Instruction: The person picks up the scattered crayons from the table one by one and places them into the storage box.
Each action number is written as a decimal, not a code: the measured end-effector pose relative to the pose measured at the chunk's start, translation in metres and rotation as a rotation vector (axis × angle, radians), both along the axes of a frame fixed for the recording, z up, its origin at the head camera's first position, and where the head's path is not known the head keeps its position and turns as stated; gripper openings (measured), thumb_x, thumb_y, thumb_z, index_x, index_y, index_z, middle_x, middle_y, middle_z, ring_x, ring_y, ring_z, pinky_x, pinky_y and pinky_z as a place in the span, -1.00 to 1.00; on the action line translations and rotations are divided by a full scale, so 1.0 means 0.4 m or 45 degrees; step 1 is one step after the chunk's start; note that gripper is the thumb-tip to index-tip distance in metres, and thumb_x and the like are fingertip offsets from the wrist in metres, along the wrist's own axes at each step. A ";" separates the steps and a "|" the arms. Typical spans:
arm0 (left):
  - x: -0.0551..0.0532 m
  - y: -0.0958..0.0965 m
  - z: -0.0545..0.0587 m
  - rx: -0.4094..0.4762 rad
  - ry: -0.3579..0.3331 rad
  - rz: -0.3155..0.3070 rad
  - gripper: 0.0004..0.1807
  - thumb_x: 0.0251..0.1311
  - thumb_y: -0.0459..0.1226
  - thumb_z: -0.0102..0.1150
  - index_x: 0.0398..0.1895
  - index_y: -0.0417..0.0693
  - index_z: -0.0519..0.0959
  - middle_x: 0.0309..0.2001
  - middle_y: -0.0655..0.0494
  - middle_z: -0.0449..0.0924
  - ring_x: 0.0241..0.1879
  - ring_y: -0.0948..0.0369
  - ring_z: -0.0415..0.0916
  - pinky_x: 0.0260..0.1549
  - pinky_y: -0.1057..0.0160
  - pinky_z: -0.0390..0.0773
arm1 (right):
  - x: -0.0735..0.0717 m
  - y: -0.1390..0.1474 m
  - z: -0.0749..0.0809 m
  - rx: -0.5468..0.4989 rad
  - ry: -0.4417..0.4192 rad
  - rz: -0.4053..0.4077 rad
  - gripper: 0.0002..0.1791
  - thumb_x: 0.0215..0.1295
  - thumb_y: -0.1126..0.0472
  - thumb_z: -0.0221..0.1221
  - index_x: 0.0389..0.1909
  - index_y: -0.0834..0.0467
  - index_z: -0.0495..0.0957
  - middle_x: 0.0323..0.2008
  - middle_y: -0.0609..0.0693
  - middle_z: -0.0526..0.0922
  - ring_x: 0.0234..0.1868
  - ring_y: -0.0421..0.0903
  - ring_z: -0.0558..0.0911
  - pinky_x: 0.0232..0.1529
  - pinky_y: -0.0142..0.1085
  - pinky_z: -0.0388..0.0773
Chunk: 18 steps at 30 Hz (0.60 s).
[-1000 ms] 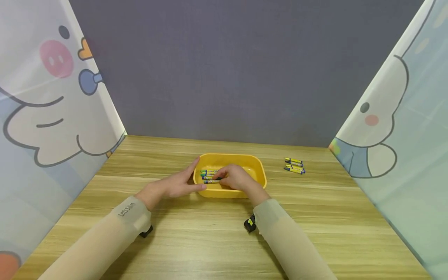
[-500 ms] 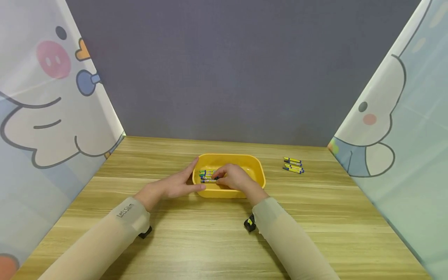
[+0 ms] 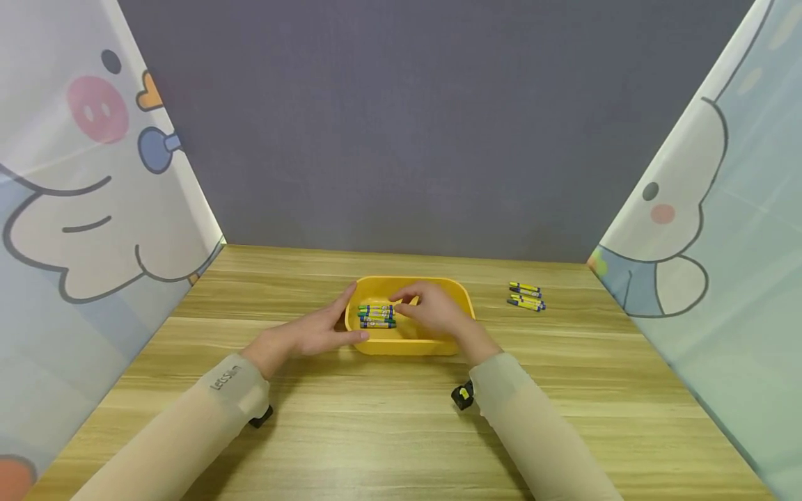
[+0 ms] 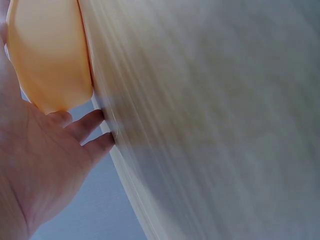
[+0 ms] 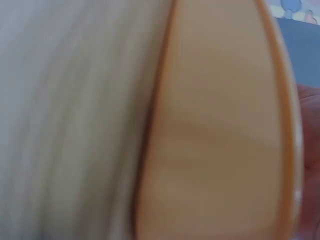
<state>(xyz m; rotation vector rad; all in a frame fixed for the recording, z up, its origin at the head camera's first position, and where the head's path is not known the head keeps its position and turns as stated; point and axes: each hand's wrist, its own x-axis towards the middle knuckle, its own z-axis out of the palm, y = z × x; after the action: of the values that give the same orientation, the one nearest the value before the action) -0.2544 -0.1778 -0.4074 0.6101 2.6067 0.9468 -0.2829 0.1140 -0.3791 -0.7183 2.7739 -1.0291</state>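
Touched yellow bin (image 3: 410, 348) mid-frame with left hand (image 3: 315, 332), straight fingers and thumb spread around its left end. Hovered right hand (image 3: 434, 309) over bin with fingers parted, loosely bent, just beside inner crayons (image 3: 377, 325). Logged outer crayons (image 3: 528, 304) right of frame centre.

One left hand (image 3: 316, 332), one right hand (image 3: 435, 311). At both: one yellow tub (image 3: 407, 347). Left of right fingertips: at least four boxed-in crayons (image 3: 378, 325), overlapping. Right of right hand: four loose crayons (image 3: 528, 299).
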 end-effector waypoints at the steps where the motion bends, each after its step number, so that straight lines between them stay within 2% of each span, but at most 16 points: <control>1: 0.000 -0.001 -0.001 0.007 -0.002 -0.001 0.30 0.46 0.35 0.22 0.83 0.18 -0.48 0.80 -0.19 -0.08 0.68 -0.14 0.21 0.66 -0.27 0.18 | 0.000 0.016 0.009 -0.007 0.009 0.004 -0.70 0.61 0.09 0.29 0.20 0.07 0.80 -0.03 -0.01 0.77 -0.28 -0.08 0.54 -0.20 -0.23 0.54; 5: -0.002 -0.002 -0.001 0.004 0.008 -0.009 0.33 0.43 0.39 0.22 0.83 0.20 -0.49 0.81 -0.18 -0.09 0.70 -0.13 0.17 0.67 -0.26 0.15 | -0.003 0.098 0.037 -0.038 0.078 -0.022 -0.69 0.63 0.12 0.28 0.22 0.13 0.78 0.03 0.09 0.76 -0.20 -0.06 0.55 -0.12 -0.21 0.53; 9: -0.001 -0.003 0.002 -0.029 0.030 -0.010 0.34 0.41 0.43 0.20 0.83 0.22 -0.50 0.82 -0.17 -0.15 0.72 -0.16 0.11 0.68 -0.26 0.13 | -0.016 0.208 0.044 -0.085 0.070 -0.119 -0.66 0.64 0.10 0.26 0.26 0.14 0.76 0.08 0.19 0.76 -0.25 -0.05 0.56 -0.21 -0.21 0.58; 14: 0.002 -0.003 0.006 -0.039 0.023 -0.010 0.34 0.41 0.44 0.19 0.83 0.22 -0.51 0.82 -0.17 -0.18 0.73 -0.18 0.09 0.68 -0.27 0.12 | -0.044 0.367 0.020 -0.107 -0.003 -0.249 -0.57 0.69 0.04 0.20 0.36 0.19 0.68 0.10 0.29 0.75 -0.19 0.07 0.63 -0.17 -0.10 0.72; 18: 0.002 -0.002 0.006 -0.034 0.016 -0.012 0.34 0.40 0.45 0.18 0.83 0.21 -0.51 0.82 -0.16 -0.22 0.74 -0.18 0.05 0.69 -0.28 0.09 | -0.058 0.477 -0.004 -0.039 0.009 -0.286 -0.59 0.70 0.16 0.17 0.36 0.32 0.64 0.18 0.38 0.71 -0.04 0.17 0.68 -0.15 -0.17 0.69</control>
<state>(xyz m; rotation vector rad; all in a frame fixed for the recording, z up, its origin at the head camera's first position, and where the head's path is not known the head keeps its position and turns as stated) -0.2535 -0.1785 -0.4048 0.6230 2.6204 0.9070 -0.3060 0.3047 -0.3809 -0.4201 2.9017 -1.1098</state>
